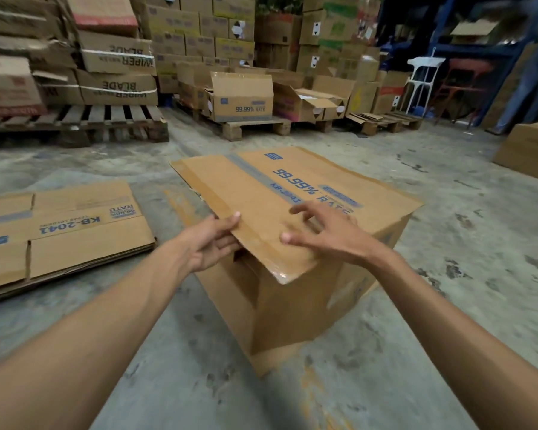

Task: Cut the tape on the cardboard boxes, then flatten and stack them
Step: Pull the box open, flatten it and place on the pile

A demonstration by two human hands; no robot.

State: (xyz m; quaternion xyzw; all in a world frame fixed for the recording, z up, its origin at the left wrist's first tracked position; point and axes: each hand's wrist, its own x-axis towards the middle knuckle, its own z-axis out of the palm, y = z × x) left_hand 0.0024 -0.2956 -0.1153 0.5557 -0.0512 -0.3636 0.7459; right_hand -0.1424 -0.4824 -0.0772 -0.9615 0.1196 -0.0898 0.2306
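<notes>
A brown cardboard box [292,305] printed "99.99% RATE" stands on the concrete floor in front of me, with a broad cardboard panel [261,193] lying across its top. My left hand [213,240] pinches the near left edge of that panel, thumb on top and fingers underneath. My right hand [320,234] hovers just over the panel's near right part with fingers spread and slightly bent, holding nothing. A stack of flattened boxes [62,234] marked "KB-2041" lies on the floor to the left.
Wooden pallets [75,122] loaded with stacked cartons line the back. An open box [241,94] sits on a middle pallet. Another carton [528,150] stands at the right edge, with a white chair [423,79] and a person's legs [528,88] behind it.
</notes>
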